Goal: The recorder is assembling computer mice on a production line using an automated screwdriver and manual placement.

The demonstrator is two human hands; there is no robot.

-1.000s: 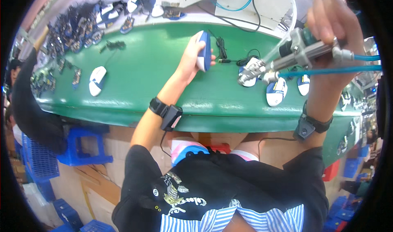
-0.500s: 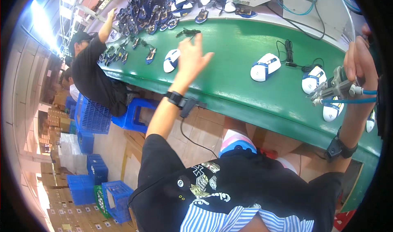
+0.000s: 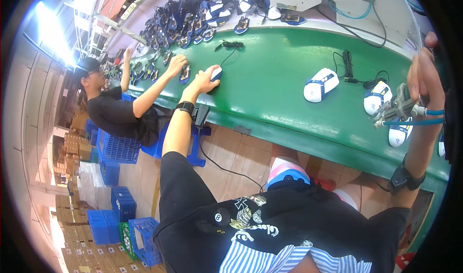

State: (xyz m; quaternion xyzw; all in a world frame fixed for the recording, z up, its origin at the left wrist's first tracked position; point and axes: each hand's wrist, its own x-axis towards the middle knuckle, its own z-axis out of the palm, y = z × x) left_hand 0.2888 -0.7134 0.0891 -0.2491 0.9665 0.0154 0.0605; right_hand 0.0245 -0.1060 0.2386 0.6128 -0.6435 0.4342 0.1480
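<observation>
Head: left fingers (image 3: pixel 212 84) now around mouse (image 3: pixel 217 74)

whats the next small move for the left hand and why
Probably slide the blue-and-white computer mouse rightward with the left hand: that hand is on it, and the metal tool held in the right hand is far to the right.

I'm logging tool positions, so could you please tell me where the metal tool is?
In the head view, the metal tool is toward the right edge, in the right hand, partly in front of two mice on the green table.
</observation>
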